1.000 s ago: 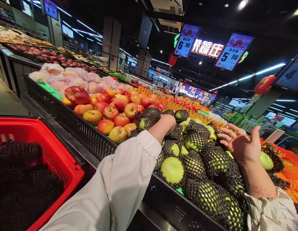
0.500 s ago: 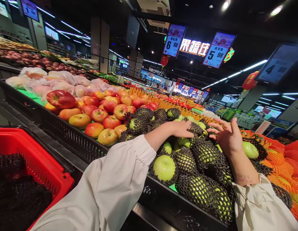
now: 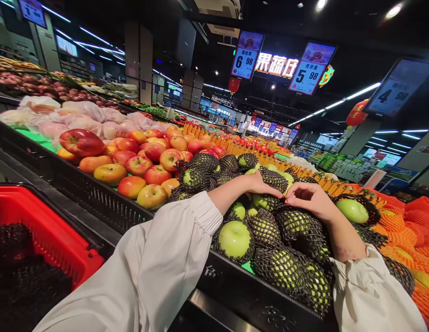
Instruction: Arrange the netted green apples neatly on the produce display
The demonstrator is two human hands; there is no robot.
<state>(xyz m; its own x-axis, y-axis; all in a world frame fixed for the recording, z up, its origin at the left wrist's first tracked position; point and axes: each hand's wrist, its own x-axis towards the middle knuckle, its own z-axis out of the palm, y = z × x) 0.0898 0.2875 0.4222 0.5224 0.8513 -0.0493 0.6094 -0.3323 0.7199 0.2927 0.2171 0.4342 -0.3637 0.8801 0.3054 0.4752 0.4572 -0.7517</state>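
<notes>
My left hand (image 3: 260,185) reaches in among green apples in black foam nets. Its thumb stretches to the right along the net of one apple, and its other fingers are mostly hidden. From the right, my right hand (image 3: 308,198) meets it, fingertips pinched on the edge of the same black foam net (image 3: 271,202). Part of a green apple (image 3: 260,201) shows below my left hand. Nearer to me sits a large green apple (image 3: 234,239), its top bare above its net. Several netted apples (image 3: 283,267) fill the front of the bin.
Red and yellow apples (image 3: 138,165) lie to the left in the black display crate (image 3: 97,196). A red basket (image 3: 62,230) holding dark netted items stands at lower left. Orange-netted fruit (image 3: 401,230) is at the right. Price screens (image 3: 247,54) hang overhead.
My right hand has come left and down from an open, raised pose to pinch the net beside my left hand. My left hand has stayed nearly in place. The view has shifted slightly.
</notes>
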